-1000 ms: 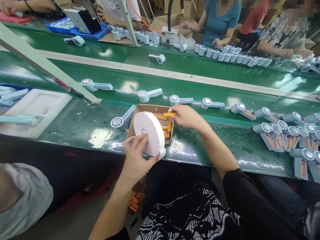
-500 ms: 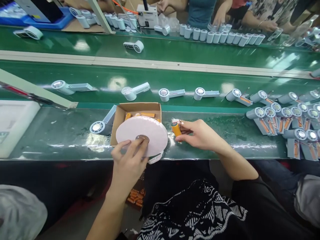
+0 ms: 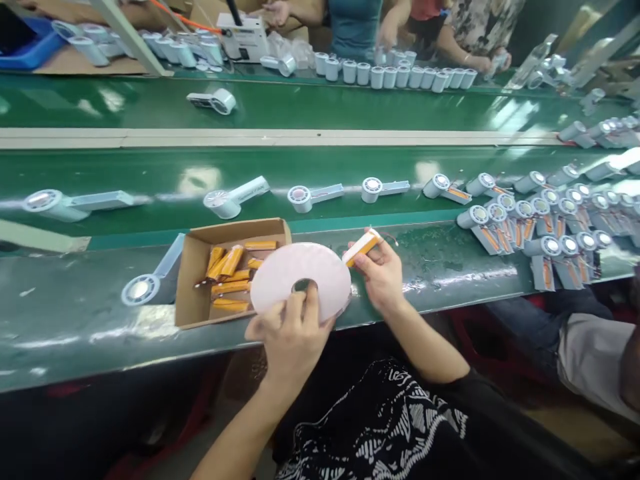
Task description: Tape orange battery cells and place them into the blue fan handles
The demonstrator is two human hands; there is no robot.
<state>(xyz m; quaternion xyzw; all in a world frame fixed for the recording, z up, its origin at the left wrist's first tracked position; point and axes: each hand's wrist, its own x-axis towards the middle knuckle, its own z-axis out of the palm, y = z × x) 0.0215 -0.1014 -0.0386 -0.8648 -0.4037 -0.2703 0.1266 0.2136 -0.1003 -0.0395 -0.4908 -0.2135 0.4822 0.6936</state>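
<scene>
My left hand [image 3: 295,333] is closed on a large pale roll of tape [image 3: 280,270], with fingers hooked into its centre hole. Between the fingers and thumb of my right hand [image 3: 383,273] is an orange battery [image 3: 363,248] with a white strip along its upper face and a thin wire at its far end. The roll's right edge is close to the battery; whether they touch I cannot tell. Left of the roll, partly covered by it, stands an open cardboard box [image 3: 200,317] holding several orange batteries [image 3: 230,261].
A grey fan housing [image 3: 141,289] lies left of the box. More fan housings [image 3: 300,199] lie along the green conveyor belt [image 3: 280,163]. Many with batteries in their handles crowd the right [image 3: 543,247]. Across the belt, other people's hands [image 3: 390,30] are near rows of grey cylinders [image 3: 377,77].
My right hand has turned the battery from upright to slanting, and its white strip now shows. The roll has moved right relative to the box, uncovering more batteries. The view has shifted right.
</scene>
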